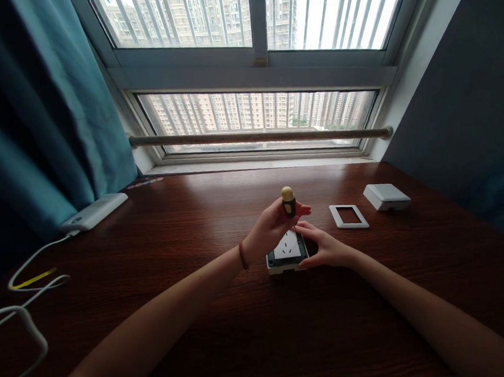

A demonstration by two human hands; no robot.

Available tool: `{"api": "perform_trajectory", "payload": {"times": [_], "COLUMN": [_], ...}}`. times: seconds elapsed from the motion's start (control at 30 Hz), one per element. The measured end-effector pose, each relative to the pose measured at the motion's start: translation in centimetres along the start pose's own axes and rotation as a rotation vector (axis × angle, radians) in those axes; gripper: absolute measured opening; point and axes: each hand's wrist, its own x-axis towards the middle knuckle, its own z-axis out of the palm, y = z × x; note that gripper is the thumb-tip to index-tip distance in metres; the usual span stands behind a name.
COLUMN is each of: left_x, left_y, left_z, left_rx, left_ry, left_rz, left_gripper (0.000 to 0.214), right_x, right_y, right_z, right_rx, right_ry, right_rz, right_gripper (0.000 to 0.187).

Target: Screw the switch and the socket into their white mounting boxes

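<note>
My left hand (270, 228) is closed around a screwdriver (289, 201) with a yellow and black handle. The screwdriver stands nearly upright, its thin shaft pointing down at the far right part of a wall socket (287, 247). That socket has a white face with slots and a dark surround, and it sits on a white box on the table. My right hand (323, 247) grips the right side of the socket between thumb and fingers. The shaft's tip is too small to make out, and my left hand hides the socket's far left corner.
A white square frame (336, 217) lies on the wooden table (201, 322) beyond my right hand. Farther right is a white box-like unit (387, 197). At the left, a white power strip (95, 212) with a cable (25, 311) lies by the blue curtain (70, 86). A window closes off the back.
</note>
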Motion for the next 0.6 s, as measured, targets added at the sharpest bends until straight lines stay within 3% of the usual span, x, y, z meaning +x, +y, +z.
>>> {"api": "perform_trajectory", "payload": {"times": [0.17, 0.27, 0.33, 0.47, 0.6], "left_x": [0.1, 0.2, 0.3, 0.3, 0.3], "left_y": [-0.3, 0.7, 1.9, 3.1, 2.1], "left_z": [-0.1, -0.5, -0.7, -0.6, -0.2], "left_rx": [0.067, 0.157, 0.176, 0.082, 0.020], "left_ry": [0.223, 0.390, 0.441, 0.310, 0.185], "left_rz": [-0.017, 0.062, 0.121, 0.127, 0.080], "left_gripper": [0.026, 0.031, 0.031, 0.026, 0.024], "right_x": [0.1, 0.0, 0.0, 0.0, 0.1], "right_y": [-0.5, -0.7, -0.7, -0.8, -0.7], "right_z": [0.0, -0.1, -0.1, -0.1, -0.1], "right_rx": [0.025, 0.041, 0.034, 0.033, 0.020], "right_ry": [0.002, -0.004, -0.008, -0.007, -0.003], "right_rz": [-0.029, -0.016, -0.001, -0.007, -0.015], "right_gripper": [0.085, 0.086, 0.087, 0.086, 0.085]}}
